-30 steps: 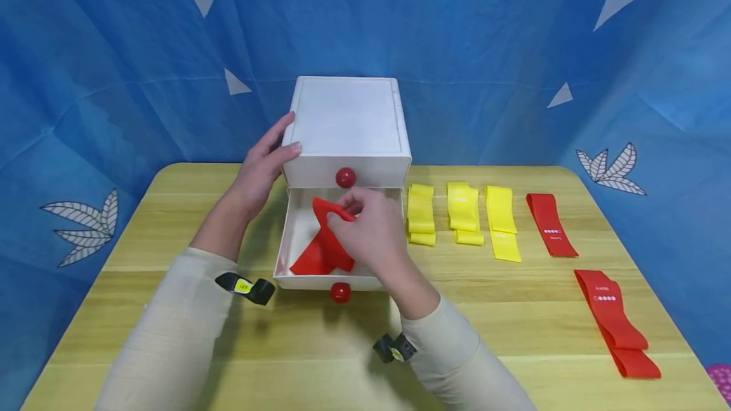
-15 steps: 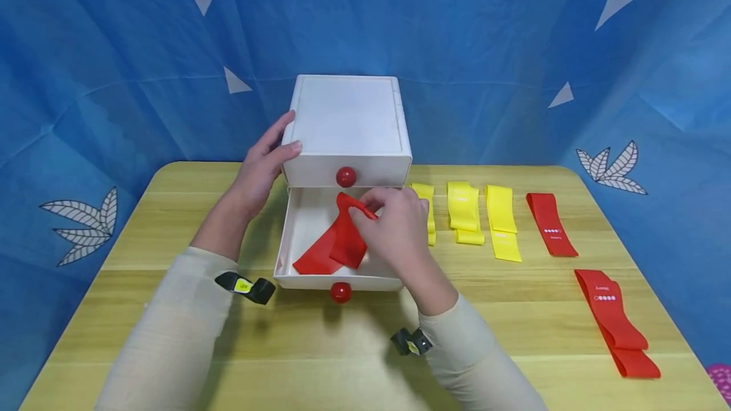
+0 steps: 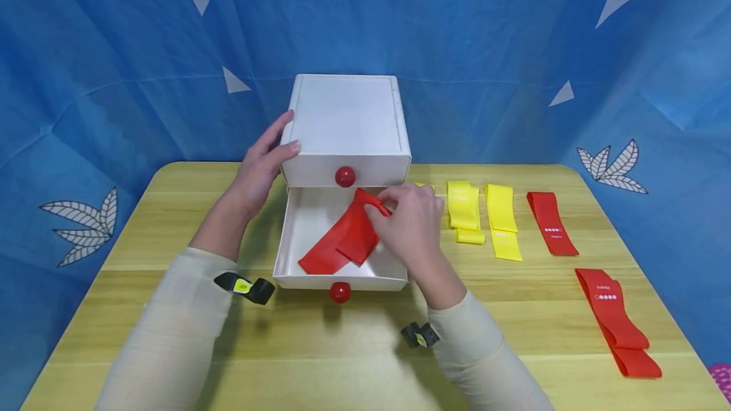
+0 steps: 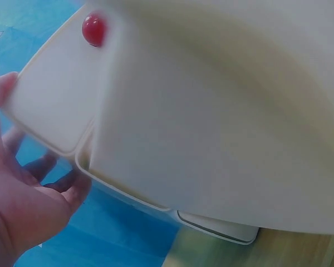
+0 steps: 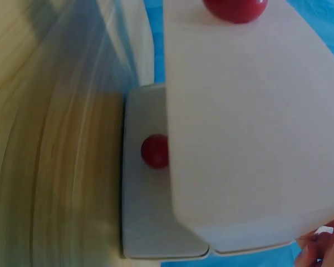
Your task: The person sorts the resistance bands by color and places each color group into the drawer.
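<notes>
A white drawer box (image 3: 346,113) with red knobs stands toward the back of the table, its middle drawer (image 3: 365,283) pulled out. My right hand (image 3: 414,221) is over that drawer's right side, pinching the top of a folded red resistance band (image 3: 358,236) between thumb and fingers. The band's lower end slants down onto the drawer floor at the left. At the box's left side my left hand (image 3: 257,167) rests with fingers spread along the wall, thumb at the top edge. In the right wrist view the drawer front (image 5: 256,122) hides the band.
Right of the box lie several folded yellow bands (image 3: 464,211), one mostly behind my right hand. Farther right are a red band (image 3: 552,224) and, nearer the front, another red band (image 3: 617,328). A blue curtain (image 3: 468,49) hangs behind the table (image 3: 320,360).
My right hand has moved to the right across the drawer, drawing the pinched end of the red band with it. The left hand and the box stay in place.
</notes>
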### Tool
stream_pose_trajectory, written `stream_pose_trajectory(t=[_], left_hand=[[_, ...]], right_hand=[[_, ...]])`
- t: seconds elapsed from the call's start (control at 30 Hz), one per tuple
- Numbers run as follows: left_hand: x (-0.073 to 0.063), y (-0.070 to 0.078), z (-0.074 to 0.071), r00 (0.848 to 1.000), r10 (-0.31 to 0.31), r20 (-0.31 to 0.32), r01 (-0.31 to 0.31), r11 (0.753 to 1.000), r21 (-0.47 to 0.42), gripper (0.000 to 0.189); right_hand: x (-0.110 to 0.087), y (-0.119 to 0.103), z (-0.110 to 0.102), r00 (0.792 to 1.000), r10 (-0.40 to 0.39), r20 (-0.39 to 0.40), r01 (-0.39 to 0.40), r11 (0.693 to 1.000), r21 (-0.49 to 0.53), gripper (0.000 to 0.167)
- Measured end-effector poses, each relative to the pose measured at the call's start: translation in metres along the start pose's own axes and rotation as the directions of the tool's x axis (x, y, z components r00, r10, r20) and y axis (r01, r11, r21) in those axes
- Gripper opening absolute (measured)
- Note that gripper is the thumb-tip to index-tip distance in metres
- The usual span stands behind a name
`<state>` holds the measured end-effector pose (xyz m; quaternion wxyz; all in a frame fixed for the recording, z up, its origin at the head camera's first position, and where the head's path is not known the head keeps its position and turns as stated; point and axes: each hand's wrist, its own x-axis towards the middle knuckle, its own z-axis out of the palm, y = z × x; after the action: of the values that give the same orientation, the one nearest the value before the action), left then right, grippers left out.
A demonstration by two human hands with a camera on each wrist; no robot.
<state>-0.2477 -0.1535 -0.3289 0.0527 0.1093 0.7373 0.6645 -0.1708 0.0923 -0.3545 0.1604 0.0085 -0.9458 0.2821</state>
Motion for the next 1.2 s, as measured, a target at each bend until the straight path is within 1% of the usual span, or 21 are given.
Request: stream_pose_trajectory(t=[0.17,0.33,0.47,0.6,0.8,0.9,1.0,1.2], left_hand=[[0.0,0.0,-0.001,1.0,-0.004,-0.002,0.004,1.0,0.003,0.063],[0.0,0.001,0.0,1.0,0.0,0.001,0.0,1.0,0.007,0.064],[-0.001,0.002,0.001,1.0,0.002,0.002,-0.002,1.0,0.004,0.065],[-0.002,0.002,0.001,1.0,-0.003,0.001,0.003,1.0,0.003,0.065],[-0.001,0.001,0.001,1.0,-0.011,0.001,0.011,1.0,0.014,0.064],[-0.001,0.0,0.0,1.0,-0.015,-0.001,0.015,1.0,0.017,0.064],[-0.001,0.0,0.0,1.0,-0.022,-0.004,0.022,1.0,0.022,0.063],[-0.001,0.001,0.0,1.0,-0.02,-0.007,0.02,0.999,0.025,0.063]], right_hand=[[0.001,0.007,0.0,1.0,-0.016,-0.004,0.016,1.0,-0.004,0.025],[0.0,0.015,-0.003,0.998,-0.046,-0.031,0.048,0.997,0.059,0.015],[-0.003,0.022,-0.011,0.997,-0.058,-0.044,0.063,0.99,0.125,0.012],[-0.008,0.031,-0.019,0.997,-0.048,-0.054,0.057,0.984,0.17,0.015],[-0.016,0.05,-0.034,0.991,-0.061,-0.118,0.085,0.975,0.207,0.013],[-0.021,0.062,-0.044,0.987,-0.063,-0.146,0.092,0.975,0.201,0.012],[-0.025,0.074,-0.053,0.986,-0.061,-0.156,0.089,0.979,0.183,0.013],[-0.036,0.1,-0.074,0.988,-0.019,-0.152,0.041,0.989,0.141,0.015]])
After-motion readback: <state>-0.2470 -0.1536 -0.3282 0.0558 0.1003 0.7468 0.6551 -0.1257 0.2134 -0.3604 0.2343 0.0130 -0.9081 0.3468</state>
